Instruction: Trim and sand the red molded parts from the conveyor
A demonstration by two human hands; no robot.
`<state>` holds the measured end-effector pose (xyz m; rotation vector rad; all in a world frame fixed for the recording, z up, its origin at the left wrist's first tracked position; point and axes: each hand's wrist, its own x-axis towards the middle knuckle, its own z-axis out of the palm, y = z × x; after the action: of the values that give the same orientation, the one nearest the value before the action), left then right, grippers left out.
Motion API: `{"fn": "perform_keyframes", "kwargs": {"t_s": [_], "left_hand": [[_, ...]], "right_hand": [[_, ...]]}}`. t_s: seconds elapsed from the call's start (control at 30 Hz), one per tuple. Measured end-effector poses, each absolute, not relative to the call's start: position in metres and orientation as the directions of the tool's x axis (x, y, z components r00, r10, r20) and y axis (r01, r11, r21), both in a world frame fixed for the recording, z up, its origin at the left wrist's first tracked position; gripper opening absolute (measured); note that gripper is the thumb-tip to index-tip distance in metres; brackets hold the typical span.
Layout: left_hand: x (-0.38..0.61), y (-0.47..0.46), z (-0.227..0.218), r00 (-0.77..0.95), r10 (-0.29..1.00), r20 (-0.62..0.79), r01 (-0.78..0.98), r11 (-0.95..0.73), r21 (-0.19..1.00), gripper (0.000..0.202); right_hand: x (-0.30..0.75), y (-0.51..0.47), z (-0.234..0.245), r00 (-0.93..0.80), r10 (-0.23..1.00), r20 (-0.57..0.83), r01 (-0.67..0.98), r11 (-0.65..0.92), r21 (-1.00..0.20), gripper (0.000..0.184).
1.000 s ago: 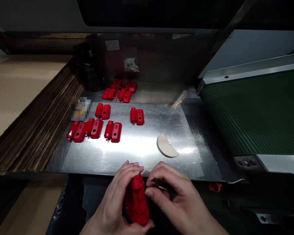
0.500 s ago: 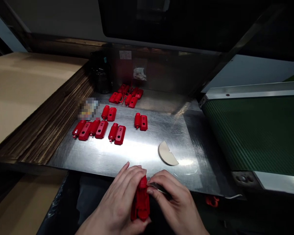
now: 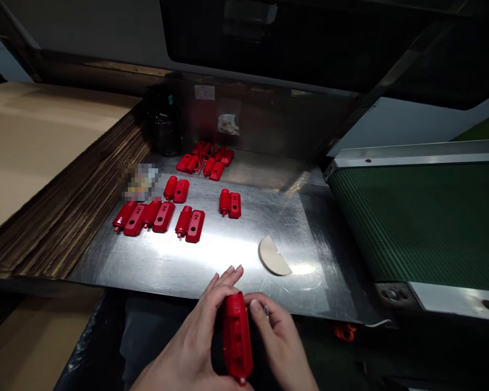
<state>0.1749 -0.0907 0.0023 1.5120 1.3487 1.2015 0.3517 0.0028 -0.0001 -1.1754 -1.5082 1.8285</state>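
Observation:
My left hand [image 3: 199,336] grips a long red plastic part [image 3: 237,338] in front of the near edge of the steel table [image 3: 244,250]. My right hand [image 3: 279,339] is closed beside it, thumb pressed on the part's upper end, with a small metal blade just showing between its fingers. Several more red plastic parts [image 3: 163,214] lie in rows on the table's left, with a further cluster of red parts [image 3: 207,157] at the back. A pale half-round piece [image 3: 272,256] lies on the table just beyond my right hand.
A stack of flat cardboard sheets [image 3: 44,179] borders the table's left side. A green conveyor belt [image 3: 424,217] runs along the right. A dark container [image 3: 163,122] stands at the back left, by a steel back wall. A blurred small item [image 3: 140,182] sits near the cardboard.
The red part has turned in my hands and now shows its narrow side. My right hand has drawn in closer to it, hiding most of the blade. The view has shifted slightly.

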Motion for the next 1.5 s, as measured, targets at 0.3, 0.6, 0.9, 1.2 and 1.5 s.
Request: {"fn": "perform_keyframes", "kwargs": {"t_s": [0.3, 0.6, 0.9, 1.2, 1.5], "left_hand": [[0.194, -0.097, -0.027, -0.073, 0.993, -0.088, -0.538, 0.035, 0.842, 0.122], [0.192, -0.100, -0.024, -0.094, 0.940, -0.327, -0.714, 0.166, 0.680, 0.142], [0.192, -0.099, -0.011, -0.118, 0.919, -0.376, -0.716, 0.183, 0.673, 0.145], [0.181, -0.100, -0.007, -0.169, 0.917, -0.361, -0.624, 0.184, 0.760, 0.138], [0.178, -0.098, -0.001, -0.235, 0.885, -0.402, -0.699, 0.134, 0.703, 0.148]], "right_hand": [[0.352, -0.002, 0.000, -0.582, 0.615, -0.532, -0.095, -0.702, -0.706, 0.055], [0.349, 0.012, 0.008, -0.599, 0.720, -0.350, 0.117, -0.353, -0.928, 0.051], [0.362, 0.024, 0.004, -0.441, 0.844, -0.304, 0.249, -0.211, -0.945, 0.060], [0.384, 0.038, 0.062, -0.683, 0.727, -0.066, 0.439, 0.337, -0.833, 0.028], [0.390, 0.147, -0.006, -0.441, 0.890, 0.118, 0.820, 0.452, -0.351, 0.047]]}}
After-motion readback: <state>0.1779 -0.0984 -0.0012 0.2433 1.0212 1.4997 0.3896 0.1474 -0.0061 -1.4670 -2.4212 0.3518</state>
